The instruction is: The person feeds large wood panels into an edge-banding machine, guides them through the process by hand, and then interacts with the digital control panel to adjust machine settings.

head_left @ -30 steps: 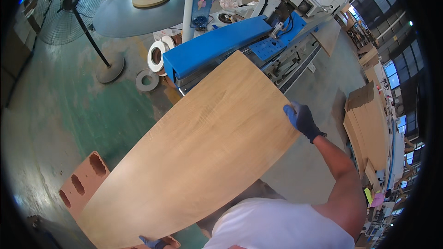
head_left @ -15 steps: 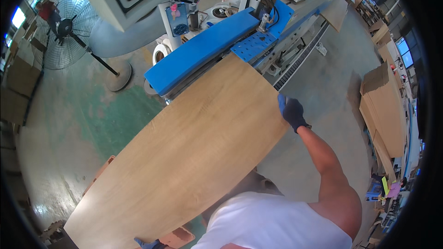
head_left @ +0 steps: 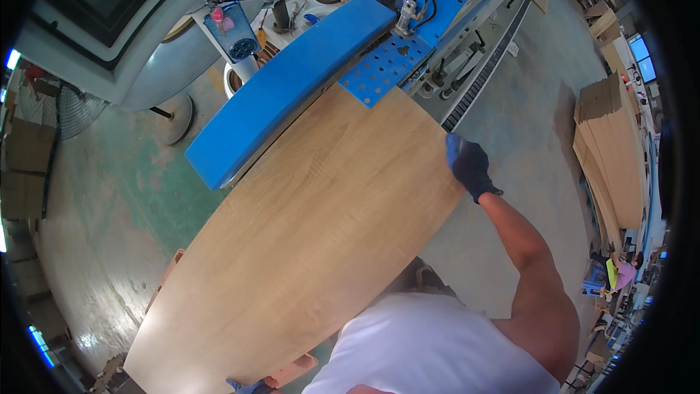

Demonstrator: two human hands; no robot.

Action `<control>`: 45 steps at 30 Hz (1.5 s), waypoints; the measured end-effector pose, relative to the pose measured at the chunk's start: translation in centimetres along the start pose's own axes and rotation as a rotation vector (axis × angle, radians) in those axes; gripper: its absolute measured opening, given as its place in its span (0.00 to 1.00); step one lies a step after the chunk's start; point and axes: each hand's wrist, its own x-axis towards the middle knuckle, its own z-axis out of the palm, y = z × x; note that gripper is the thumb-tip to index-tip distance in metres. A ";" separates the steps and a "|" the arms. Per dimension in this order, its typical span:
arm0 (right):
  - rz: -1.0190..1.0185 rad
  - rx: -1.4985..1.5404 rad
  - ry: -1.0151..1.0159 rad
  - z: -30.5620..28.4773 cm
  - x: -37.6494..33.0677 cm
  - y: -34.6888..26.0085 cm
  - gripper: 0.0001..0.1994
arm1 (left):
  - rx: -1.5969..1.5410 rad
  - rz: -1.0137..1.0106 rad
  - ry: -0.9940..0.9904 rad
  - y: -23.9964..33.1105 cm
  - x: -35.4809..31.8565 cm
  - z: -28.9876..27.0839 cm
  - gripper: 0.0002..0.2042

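A long wood-grain board lies slantwise in front of me, its far end against a machine with a blue guard beam. A perforated blue plate overlaps the board's far corner. My right hand, in a dark blue glove, is closed on the board's right edge near that end. At the near edge, low in the picture, my gloved left hand grips the board with a finger or thumb on top. Most of that hand is cut off by the frame or hidden beneath the board.
A grey machine housing overhangs at the upper left, beside a fan stand base. Reddish-brown supports show under the board. Stacked cardboard stands at the right, and a person in purple is farther off.
The board's far corner has slid forward under the perforated plate, with both hands still on the board. My view has shifted closer to the machine.
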 end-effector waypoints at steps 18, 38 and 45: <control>0.016 -0.021 -0.008 -1.5 5.3 3.0 0.22 | 0.013 -0.089 0.013 -1.2 -7.5 7.8 0.25; -0.058 0.063 0.040 -3.2 19.6 14.7 0.23 | -0.192 -0.193 -0.008 -3.4 -19.6 12.2 0.29; -0.104 0.027 0.169 -4.2 26.3 19.6 0.22 | -0.347 -0.307 -0.089 -5.0 -26.6 15.1 0.30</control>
